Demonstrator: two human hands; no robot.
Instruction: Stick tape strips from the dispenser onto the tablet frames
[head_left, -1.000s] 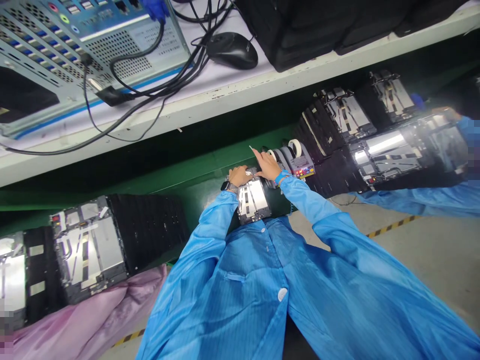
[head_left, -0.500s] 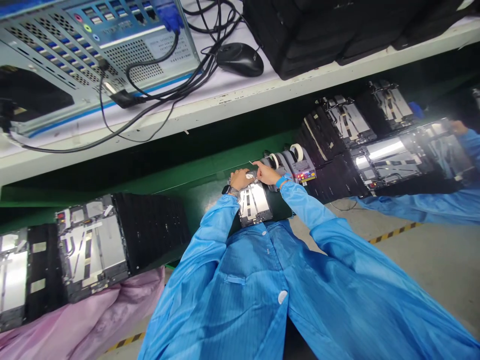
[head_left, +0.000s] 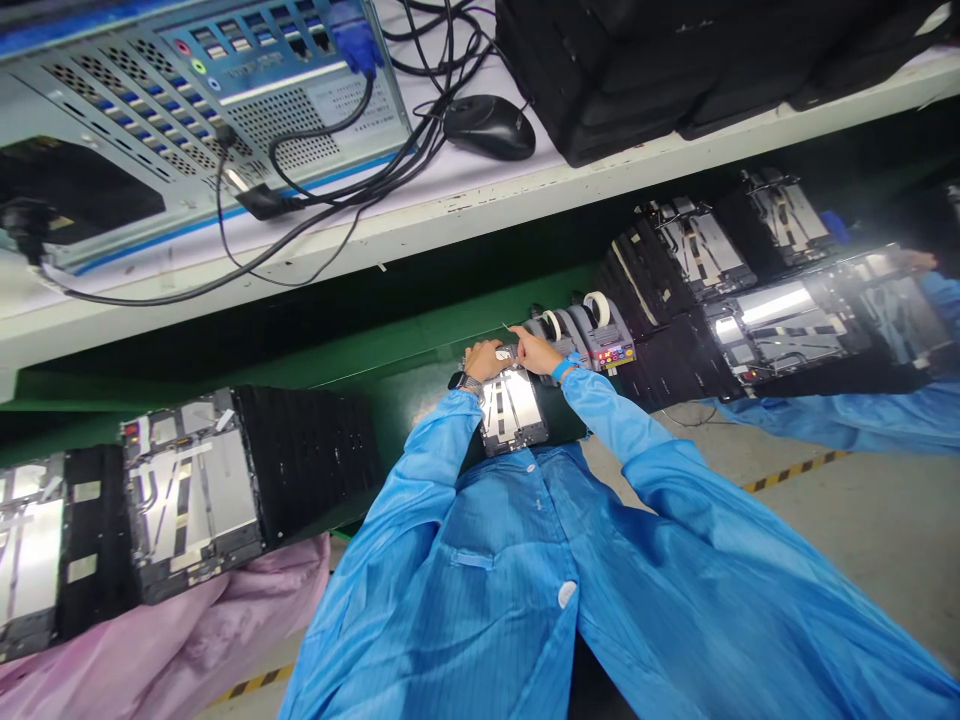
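An opened tablet-like device (head_left: 512,412) with a silvery back lies on the green conveyor belt (head_left: 405,390) in front of me. My left hand (head_left: 484,360) rests with bent fingers on its far left corner. My right hand (head_left: 534,350) pinches a small pale strip of tape at the device's far edge, forefinger stretched forward. Both arms wear blue sleeves; a watch is on the left wrist and a blue band on the right. Just right of my hands stands a tape dispenser (head_left: 596,330) with two white rolls.
More opened devices on black trays (head_left: 195,495) lie along the belt to the left and to the right (head_left: 780,325). A co-worker's blue sleeve (head_left: 862,420) reaches in at right. Above, a white shelf (head_left: 450,205) holds a computer case, cables, a mouse (head_left: 489,125).
My right hand has drawn back from the dispenser toward the device's far edge and lowered with the strip. The left hand stays on the corner. The view has shifted slightly.
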